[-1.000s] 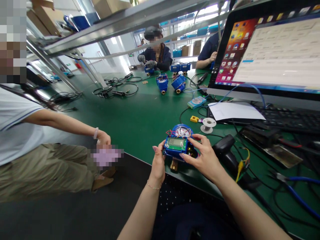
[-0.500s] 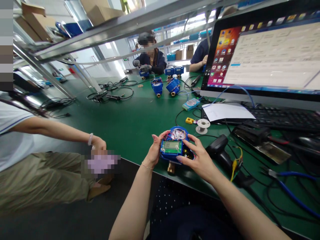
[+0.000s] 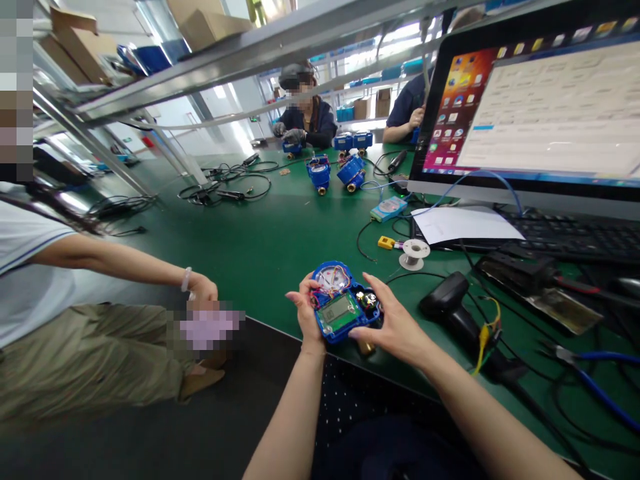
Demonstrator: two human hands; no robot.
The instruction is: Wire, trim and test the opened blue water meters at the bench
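Note:
A blue meter with a round dial, a green circuit board with a small display, and loose thin wires is at the near edge of the green table. Its brass fitting points toward me at the lower right. My left hand holds the meter's left side, thumb raised, other fingers partly hidden behind the housing. On the right side, my right hand grips the housing with thumb and fingers around it, near the black compartment with shiny parts.
Right of the meter are a wire spool, a black scanner, blue-handled pliers and a monitor. More blue meters stand farther back. A person's arm is at left; another person sits across.
The meter has turned counterclockwise between my hands, its dial moving to the left and its brass fitting to the right. The camera view has shifted slightly.

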